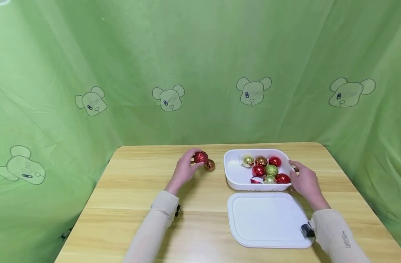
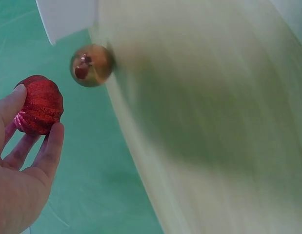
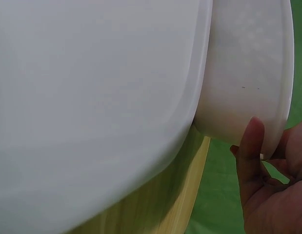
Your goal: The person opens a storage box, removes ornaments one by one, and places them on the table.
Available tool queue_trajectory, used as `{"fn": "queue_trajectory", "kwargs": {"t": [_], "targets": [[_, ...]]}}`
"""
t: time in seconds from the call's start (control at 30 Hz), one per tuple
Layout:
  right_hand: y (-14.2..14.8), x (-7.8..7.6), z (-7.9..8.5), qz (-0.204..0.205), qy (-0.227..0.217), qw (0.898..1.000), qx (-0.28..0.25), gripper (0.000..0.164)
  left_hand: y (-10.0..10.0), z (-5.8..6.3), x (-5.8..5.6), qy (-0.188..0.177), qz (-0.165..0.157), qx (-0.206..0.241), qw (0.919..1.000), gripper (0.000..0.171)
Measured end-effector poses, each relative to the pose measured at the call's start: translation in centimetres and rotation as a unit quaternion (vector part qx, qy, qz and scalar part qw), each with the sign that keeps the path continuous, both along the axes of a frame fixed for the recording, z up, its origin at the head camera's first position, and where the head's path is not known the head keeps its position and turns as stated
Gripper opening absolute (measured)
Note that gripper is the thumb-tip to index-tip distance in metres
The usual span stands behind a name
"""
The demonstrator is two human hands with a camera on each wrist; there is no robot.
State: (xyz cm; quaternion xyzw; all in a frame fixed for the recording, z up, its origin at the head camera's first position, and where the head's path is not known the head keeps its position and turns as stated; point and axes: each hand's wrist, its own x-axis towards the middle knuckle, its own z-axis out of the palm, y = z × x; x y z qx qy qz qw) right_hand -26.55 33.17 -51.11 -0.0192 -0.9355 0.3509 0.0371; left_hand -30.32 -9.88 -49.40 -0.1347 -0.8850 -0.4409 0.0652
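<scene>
A red, ridged, glittery Christmas ball [image 2: 39, 105] is pinched between the thumb and fingers of my left hand [image 1: 184, 170], just above the table. Close beside it on the wood lies a shiny copper-coloured ball [image 1: 209, 165] with a thin hanging loop. My right hand [image 1: 306, 182] grips the right end of a white plastic box [image 1: 235, 177]. In the right wrist view, its thumb and fingers are at the box's rim [image 3: 282, 112]. Inside the box sit several balls, among them a red one [image 1: 258, 170], a green glittery one [image 1: 271, 170] and a brown one [image 1: 261, 161].
A white lid [image 1: 267, 219] lies flat on the wooden table [image 1: 121, 197], in front of the box and under the right forearm. Behind the table's far edge hangs a green curtain [image 1: 207, 124] printed with bear heads.
</scene>
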Motion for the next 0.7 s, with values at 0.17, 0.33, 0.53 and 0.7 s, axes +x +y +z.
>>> {"fn": "queue_trajectory", "kwargs": {"t": [0.17,0.33,0.53,0.7], "targets": [[0.1,0.0,-0.2,-0.002,0.005,1.000,-0.002,0.053,-0.7,-0.8,-0.5,-0.009,0.010,-0.001,0.9999,0.053],[0.0,0.0,-0.2,-0.003,0.002,1.000,-0.001,0.053,-1.3,-1.6,-0.9,-0.028,0.017,0.006,0.9994,0.053],[0.0,0.1,-0.4,-0.005,-0.005,1.000,-0.003,0.053,-1.8,-2.2,-1.1,-0.038,0.018,0.003,0.9991,0.053],[-0.2,0.1,-0.1,-0.008,-0.004,1.000,-0.003,0.053,-2.1,-2.4,-1.6,-0.045,0.018,-0.011,0.9988,0.053]]}}
